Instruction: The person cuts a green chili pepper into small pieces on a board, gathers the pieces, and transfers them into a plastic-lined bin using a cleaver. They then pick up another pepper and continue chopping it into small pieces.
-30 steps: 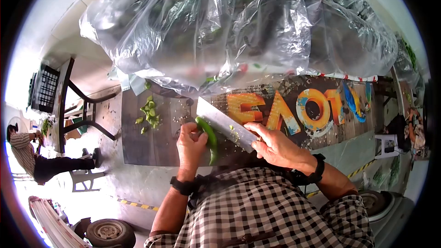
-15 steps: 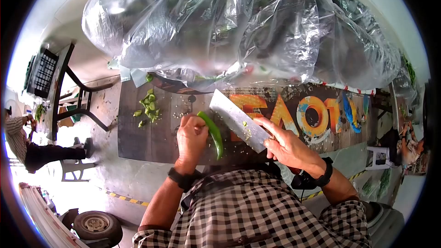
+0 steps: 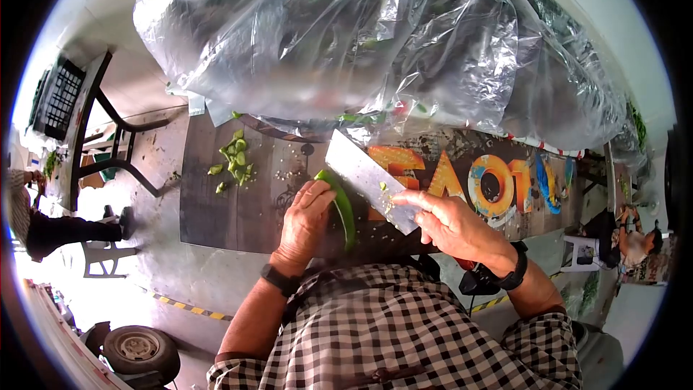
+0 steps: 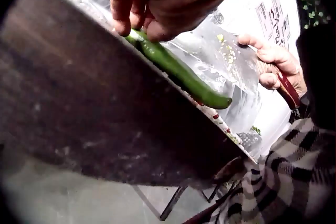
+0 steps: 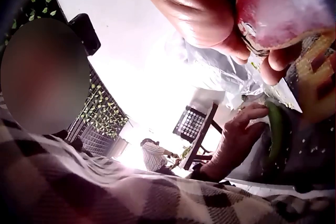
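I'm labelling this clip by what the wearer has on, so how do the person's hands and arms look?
Both the left hand and right hand are ungloved. Each wrist wears a black band, with a boxy black device beside the right one. The forearms are bare below dark-and-pale checked sleeves.

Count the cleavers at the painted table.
1: a broad, rectangular metal cleaver in the right hand, next to the long, curved green pepper in the left hand. Any under the crinkled clear plastic may be hidden.
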### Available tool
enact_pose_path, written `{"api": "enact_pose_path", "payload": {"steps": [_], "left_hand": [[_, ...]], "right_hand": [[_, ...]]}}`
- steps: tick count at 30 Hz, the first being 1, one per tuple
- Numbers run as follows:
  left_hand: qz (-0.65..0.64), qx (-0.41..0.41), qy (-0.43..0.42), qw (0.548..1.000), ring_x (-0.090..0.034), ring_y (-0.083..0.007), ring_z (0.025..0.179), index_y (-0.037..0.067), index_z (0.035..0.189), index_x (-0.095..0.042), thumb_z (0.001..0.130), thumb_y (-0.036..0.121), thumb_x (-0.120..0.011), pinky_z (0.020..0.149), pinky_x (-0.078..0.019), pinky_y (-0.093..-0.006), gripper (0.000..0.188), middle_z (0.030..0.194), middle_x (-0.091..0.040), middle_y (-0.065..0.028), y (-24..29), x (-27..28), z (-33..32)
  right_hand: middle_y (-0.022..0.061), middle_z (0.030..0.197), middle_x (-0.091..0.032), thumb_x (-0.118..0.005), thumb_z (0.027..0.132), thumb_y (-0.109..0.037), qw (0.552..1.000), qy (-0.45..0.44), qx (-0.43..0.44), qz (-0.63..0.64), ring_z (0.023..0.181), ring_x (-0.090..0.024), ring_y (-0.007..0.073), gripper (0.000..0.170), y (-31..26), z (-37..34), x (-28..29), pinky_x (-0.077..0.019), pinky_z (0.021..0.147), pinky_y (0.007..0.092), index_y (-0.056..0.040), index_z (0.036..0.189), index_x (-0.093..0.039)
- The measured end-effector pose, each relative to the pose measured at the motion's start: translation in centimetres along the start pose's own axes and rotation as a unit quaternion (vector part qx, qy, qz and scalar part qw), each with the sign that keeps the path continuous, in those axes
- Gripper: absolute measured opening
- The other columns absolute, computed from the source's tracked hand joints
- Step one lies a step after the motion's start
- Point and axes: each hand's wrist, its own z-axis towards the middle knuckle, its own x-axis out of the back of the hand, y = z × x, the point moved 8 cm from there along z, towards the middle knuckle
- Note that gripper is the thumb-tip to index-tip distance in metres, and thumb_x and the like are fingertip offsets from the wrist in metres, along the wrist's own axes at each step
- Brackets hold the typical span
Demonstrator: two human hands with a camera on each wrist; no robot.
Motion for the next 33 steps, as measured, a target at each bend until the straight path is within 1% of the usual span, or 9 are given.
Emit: {"api": "enact_pose_path", "payload": {"steps": [1, 7, 10, 13, 16, 22, 25, 28, 33], "left_hand": [[-0.010, 0.012, 0.003, 1.000, -0.060, -0.0334, 0.107, 0.002, 0.101, -0.066, 0.076, -0.006, -0.059, 0.092, -0.0507, -0.0393, 0.027, 0.108, -0.062, -0.0109, -0.3, 0.0, -0.2], [-0.029, 0.012, 0.009, 0.999, -0.059, -0.0330, 0.111, 0.003, 0.106, -0.065, 0.074, -0.009, -0.058, 0.096, -0.0490, -0.0403, 0.034, 0.112, -0.061, -0.0117, -1.0, -0.3, -1.1], [-0.024, 0.002, 0.014, 1.000, -0.058, -0.0328, 0.112, 0.002, 0.106, -0.065, 0.074, -0.009, -0.058, 0.098, -0.0483, -0.0405, 0.035, 0.114, -0.061, -0.0117, -1.1, -0.4, -1.3], [-0.023, 0.002, 0.015, 1.000, -0.058, -0.0332, 0.113, 0.002, 0.105, -0.065, 0.074, -0.008, -0.058, 0.098, -0.0484, -0.0406, 0.034, 0.113, -0.061, -0.0116, -1.2, -0.5, -1.4], [-0.025, 0.007, 0.017, 1.000, -0.058, -0.0336, 0.113, 0.002, 0.105, -0.065, 0.074, -0.008, -0.058, 0.098, -0.0483, -0.0411, 0.034, 0.113, -0.061, -0.0121, -1.3, -0.4, -1.5], [-0.028, 0.006, 0.018, 0.999, -0.058, -0.0338, 0.112, 0.001, 0.103, -0.065, 0.075, -0.007, -0.057, 0.097, -0.0488, -0.0407, 0.030, 0.112, -0.061, -0.0126, -1.2, -0.1, -1.4], [-0.042, 0.006, 0.020, 0.999, -0.058, -0.0340, 0.112, 0.001, 0.103, -0.065, 0.076, -0.007, -0.057, 0.096, -0.0491, -0.0404, 0.029, 0.112, -0.061, -0.0129, -1.3, -0.2, -1.4], [-0.048, 0.006, 0.019, 0.999, -0.058, -0.0343, 0.112, 0.001, 0.103, -0.065, 0.075, -0.007, -0.057, 0.096, -0.0494, -0.0405, 0.030, 0.112, -0.061, -0.0133, -1.3, -0.1, -1.4], [-0.043, 0.003, 0.024, 0.999, -0.058, -0.0347, 0.112, 0.001, 0.103, -0.065, 0.075, -0.007, -0.057, 0.095, -0.0500, -0.0405, 0.030, 0.112, -0.061, -0.0134, -1.3, -0.2, -1.5]], "right_hand": [[0.0077, 0.070, -0.062, -0.044, 0.095, -0.004, 1.000, -0.006, -0.009, -0.011, 0.060, -0.063, 0.0152, 0.040, -0.3, 0.1, 0.0, -0.0516, 0.060, 0.0291, -0.0095, 0.133, -0.054], [0.0081, 0.069, -0.062, -0.043, 0.094, -0.004, 0.999, -0.017, -0.004, -0.040, 0.059, -0.063, 0.0150, 0.040, -1.6, 1.2, -0.4, -0.0516, 0.059, 0.0292, -0.0093, 0.133, -0.054], [0.0154, 0.072, -0.061, -0.048, 0.092, -0.004, 0.999, -0.012, -0.012, -0.038, 0.058, -0.061, 0.0256, 0.039, -1.8, 1.6, -0.5, -0.0471, 0.055, 0.0361, -0.0100, 0.129, -0.055], [0.0159, 0.071, -0.062, -0.047, 0.090, -0.002, 0.997, -0.040, -0.054, -0.043, 0.058, -0.062, 0.0276, 0.044, -2.1, 1.8, -0.6, -0.0475, 0.055, 0.0373, -0.0111, 0.133, -0.052], [0.0154, 0.067, -0.061, -0.047, 0.089, -0.002, 0.999, -0.017, -0.013, -0.049, 0.056, -0.062, 0.0254, 0.050, -3.5, 2.3, -0.4, -0.0472, 0.053, 0.0371, -0.0117, 0.139, -0.046], [0.0187, 0.071, -0.062, -0.045, 0.090, -0.004, 0.992, -0.057, -0.110, -0.034, 0.055, -0.060, 0.0219, 0.055, -3.7, 3.3, -0.5, -0.0486, 0.054, 0.0358, -0.0107, 0.144, -0.037], [0.0173, 0.072, -0.061, -0.045, 0.091, -0.005, 0.990, -0.053, -0.101, -0.081, 0.053, -0.059, 0.0205, 0.055, -4.0, 3.6, -0.1, -0.0490, 0.054, 0.0351, -0.0110, 0.145, -0.036], [0.0168, 0.072, -0.062, -0.046, 0.091, -0.006, 0.988, -0.078, -0.127, -0.042, 0.053, -0.059, 0.0204, 0.056, -5.1, 3.7, -0.1, -0.0489, 0.054, 0.0358, -0.0113, 0.145, -0.036], [0.0224, 0.084, -0.065, -0.046, 0.089, -0.005, 0.978, -0.107, -0.152, -0.089, 0.061, -0.064, 0.0259, 0.057, -4.9, 4.3, 0.2, -0.0509, 0.059, 0.0379, -0.0117, 0.145, -0.036]]}}
